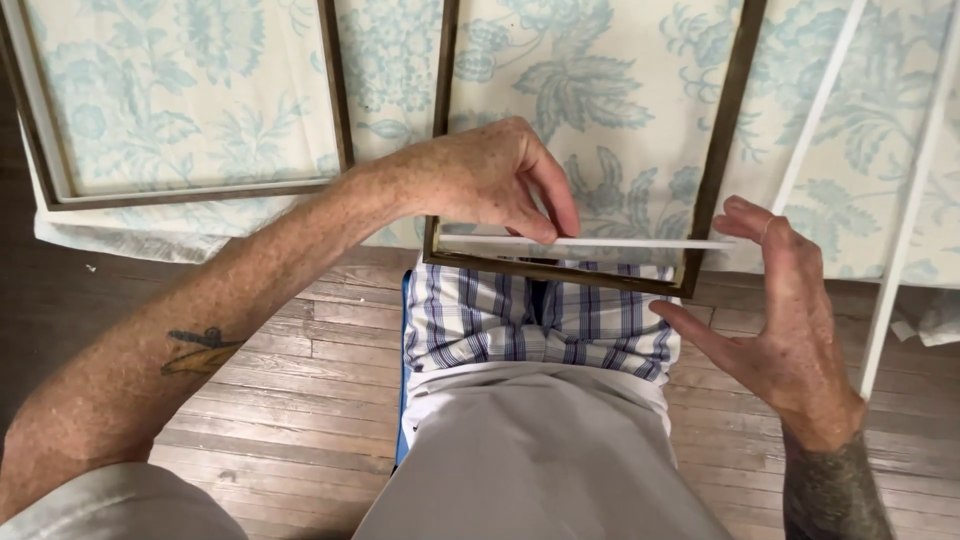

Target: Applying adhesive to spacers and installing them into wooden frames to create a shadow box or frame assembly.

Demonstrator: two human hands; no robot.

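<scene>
A dark wooden frame (720, 130) lies on floral blue-and-cream fabric (600, 90), its near rail (560, 268) just above my plaid shorts. A thin white strip (640, 243) lies along the inside of that near rail. My left hand (480, 180) pinches the strip near its left part with fingertips and thumb. My right hand (785, 320) is spread, its fingertips at the strip's right end by the frame's near right corner.
A second dark frame (200, 190) with a white inner edge lies at the left on the same fabric. Two long white strips (905, 230) run diagonally at the right. Wooden plank floor (290, 380) surrounds my legs.
</scene>
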